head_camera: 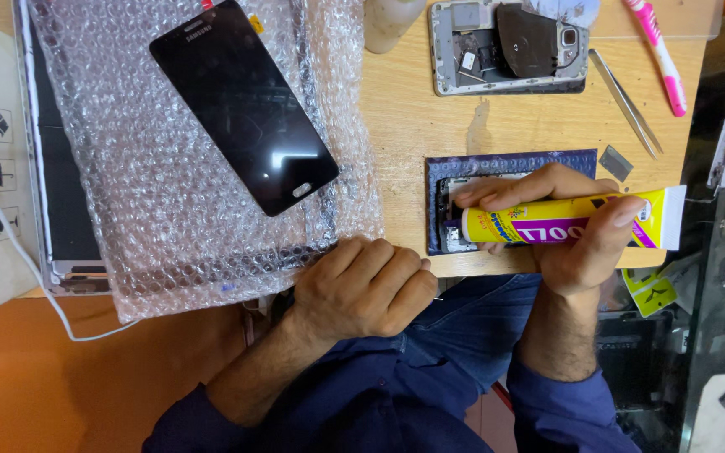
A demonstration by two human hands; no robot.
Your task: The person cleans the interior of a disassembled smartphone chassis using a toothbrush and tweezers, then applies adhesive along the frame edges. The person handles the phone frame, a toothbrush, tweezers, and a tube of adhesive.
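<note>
At the table's (413, 117) near edge, the right hand (576, 243) is clamping a yellow glue tube (564, 225), nozzle pressing on a phone frame (451, 226) atop a purple mat (505, 161); gluing seems underway, needing steady squeezing. Left hand (367, 285) is resting fisted, pinching something thin.

tube (564, 225): yellow with a magenta band
screen (243, 105): glossy black
bubble wrap (169, 201): clear, dotted with bubbles
mat (513, 161): dark purple
toothbrush (658, 52): pink and white
surface (413, 117): pale wood grain
sleeves (547, 411): dark blue
</note>
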